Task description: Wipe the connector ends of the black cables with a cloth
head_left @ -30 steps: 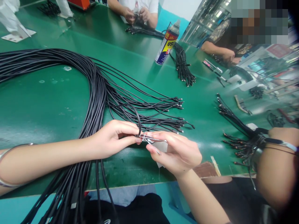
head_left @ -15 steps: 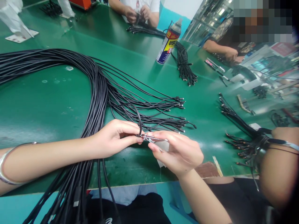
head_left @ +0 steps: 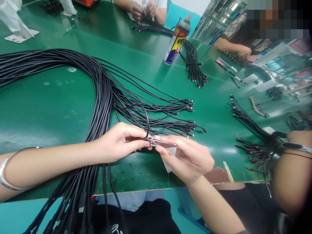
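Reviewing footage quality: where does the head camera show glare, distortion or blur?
In the head view, glare whitens the green bench top at right; wide-angle distortion bends its front edge; a pixelated patch covers the top right corner.

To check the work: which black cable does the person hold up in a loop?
The black cable arching up to the left hand; the others lie along the green workbench or hang off its edge.

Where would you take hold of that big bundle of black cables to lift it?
Probably at the thick gathered run, from above: the strands lie tight together there, while further right they fan out loose towards the connector ends. The left hand is closest, its forearm lying across the lower strands.
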### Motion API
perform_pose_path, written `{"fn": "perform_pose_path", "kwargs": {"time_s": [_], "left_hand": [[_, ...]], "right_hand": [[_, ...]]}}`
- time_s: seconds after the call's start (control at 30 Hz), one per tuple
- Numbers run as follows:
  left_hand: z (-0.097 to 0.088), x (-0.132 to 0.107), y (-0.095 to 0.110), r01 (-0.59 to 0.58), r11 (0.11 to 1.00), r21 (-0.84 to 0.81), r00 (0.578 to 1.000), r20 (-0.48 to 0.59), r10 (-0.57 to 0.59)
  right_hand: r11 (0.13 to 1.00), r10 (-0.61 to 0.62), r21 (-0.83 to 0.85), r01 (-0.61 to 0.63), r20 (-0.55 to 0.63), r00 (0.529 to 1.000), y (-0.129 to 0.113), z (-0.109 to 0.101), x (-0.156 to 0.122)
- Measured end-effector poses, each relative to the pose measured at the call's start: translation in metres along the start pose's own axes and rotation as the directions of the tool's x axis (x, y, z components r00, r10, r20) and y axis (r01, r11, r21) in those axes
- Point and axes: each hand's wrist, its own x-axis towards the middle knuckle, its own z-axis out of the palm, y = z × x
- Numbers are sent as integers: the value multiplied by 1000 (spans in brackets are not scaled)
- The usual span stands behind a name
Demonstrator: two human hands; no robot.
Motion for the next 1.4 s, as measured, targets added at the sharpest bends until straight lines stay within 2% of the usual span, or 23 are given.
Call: {"fn": "perform_pose_path", "kwargs": {"time_s": [0.23, 0.37, 0.53, 0.63, 0.7, 0.93, 1.2, 1.3, 1.4], "left_hand": [[-1, -1, -2, 118, 990, -75, 993, 31, -116], [-2, -1, -2, 150, 980, -130, 988, 53, -144], [-2, -1, -1, 226, 948, -222, 974, 67, -217], [-2, 0, -1, 237, 932, -275, 971, 92, -220], [-3, 1, -1, 243, 919, -312, 969, 125, -214], [-6, 3, 0, 321, 868, -380, 943, 217, -254], [-8, 4, 0, 419, 801, -428, 897, 333, -291], [-9, 3, -2, 429, 785, -447, 885, 380, -267], [-10, 2, -2, 416, 762, -496, 886, 408, -218]], "right_hand": [[986, 138, 90, -138, 7, 990, 3, 1, -3], [941, 261, 223, -255, 1, 965, 1, 1, -3], [813, 460, 401, -422, 1, 888, 5, 3, -5], [742, 567, 461, -487, -42, 823, 8, 4, -6], [700, 612, 478, -531, -16, 791, 9, 4, -6], [596, 664, 560, -575, 59, 746, 11, 4, -1], [385, 700, 568, -728, 334, 631, 17, 6, 3], [359, 670, 600, -715, 369, 645, 19, 7, 2], [388, 648, 615, -687, 347, 678, 21, 6, 3]]}}
